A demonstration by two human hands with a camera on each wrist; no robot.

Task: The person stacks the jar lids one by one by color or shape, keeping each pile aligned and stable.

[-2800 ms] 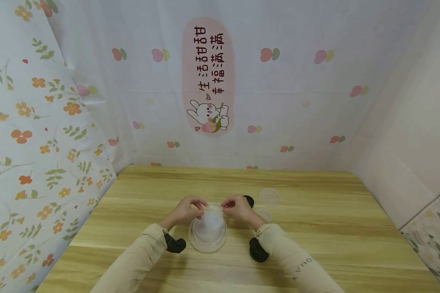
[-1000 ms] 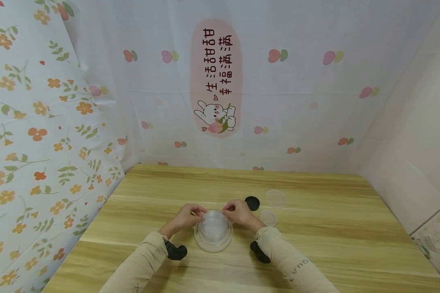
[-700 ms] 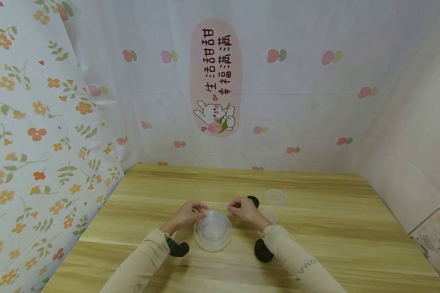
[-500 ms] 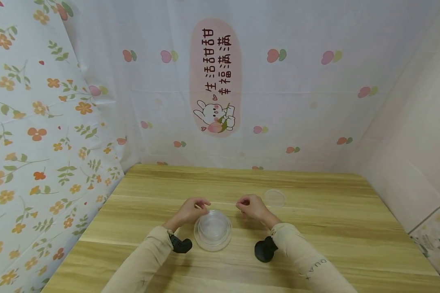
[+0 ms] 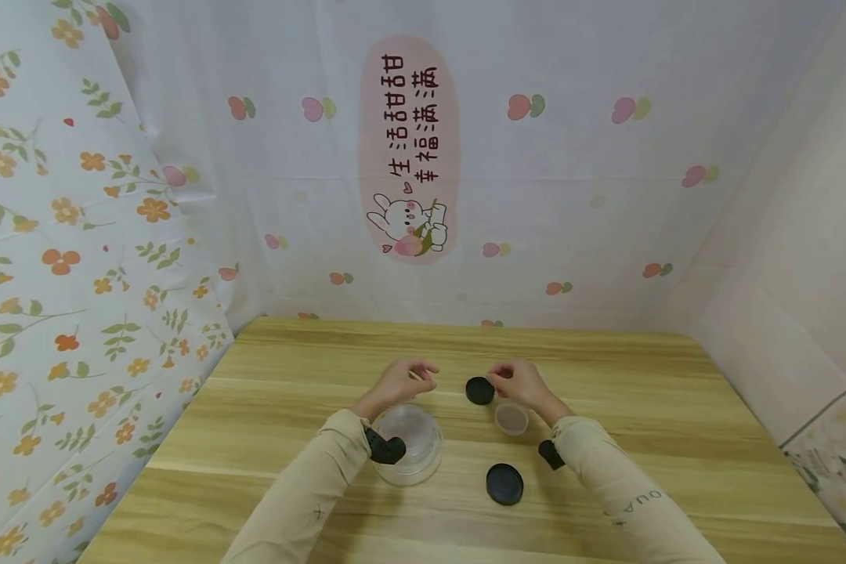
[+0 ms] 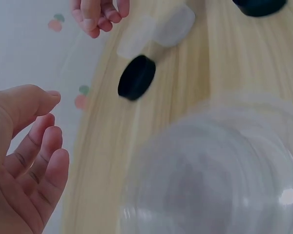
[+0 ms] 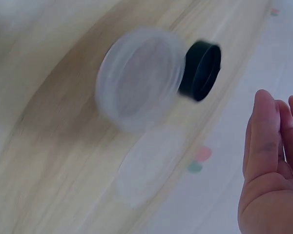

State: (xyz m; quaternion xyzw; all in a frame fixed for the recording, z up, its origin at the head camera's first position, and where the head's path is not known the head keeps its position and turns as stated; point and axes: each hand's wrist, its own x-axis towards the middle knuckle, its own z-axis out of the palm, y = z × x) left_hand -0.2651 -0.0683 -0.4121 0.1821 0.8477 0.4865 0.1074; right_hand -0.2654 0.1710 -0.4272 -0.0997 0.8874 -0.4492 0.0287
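A stack of clear round plastic containers [image 5: 417, 439] stands on the table; the left wrist view shows its nested rims [image 6: 210, 161] blurred. Just beyond it my left hand [image 5: 400, 384] hovers, holding nothing, fingers loosely bent. To the right, my right hand [image 5: 525, 385] is in the air beside a round black lid [image 5: 480, 390], its thumb and fingers close together but empty. Below the right hand lies a small clear round lid [image 5: 511, 419]. A larger clear disc [image 7: 149, 165], hidden behind the right hand in the head view, shows in the right wrist view.
A second black lid [image 5: 504, 484] lies nearer the front, right of the stack. Wood-grain table [image 5: 641, 439] runs back to a printed cloth backdrop [image 5: 571, 204]. A black camera sits on each wrist, the left one [image 5: 388, 448] partly covering the stack.
Both hands have let go of the top container, which now rests in the stack, and have moved away from it, back and to the right. The front black lid has come into view.
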